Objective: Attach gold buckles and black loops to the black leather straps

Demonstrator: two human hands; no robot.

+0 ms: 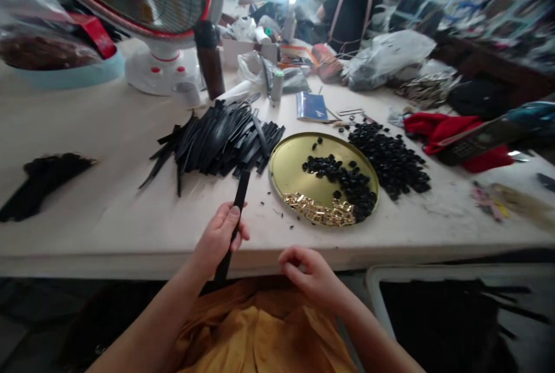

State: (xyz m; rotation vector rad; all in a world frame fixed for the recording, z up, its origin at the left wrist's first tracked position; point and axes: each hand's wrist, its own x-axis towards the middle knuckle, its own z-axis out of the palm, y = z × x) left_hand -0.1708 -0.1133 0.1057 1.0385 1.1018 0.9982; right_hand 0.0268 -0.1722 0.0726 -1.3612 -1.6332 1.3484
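Between the thumb and fingers of my left hand is a flat black strap, held upright at the table's front edge. My right hand is curled, thumb against the fingers; whatever it may hold is hidden. It sits below a round gold tray. Gold metal buckles lie along the tray's near side, and small black pieces are spread over its right half. Behind my left hand lies a loose pile of black straps. More small black pieces are heaped right of the tray.
A fan stands at the back left. A black bundle lies far left. Behind the tray are a blue booklet and a thread spool. Red cloth lies right. A white bin holds dark items below. A person stands beyond.
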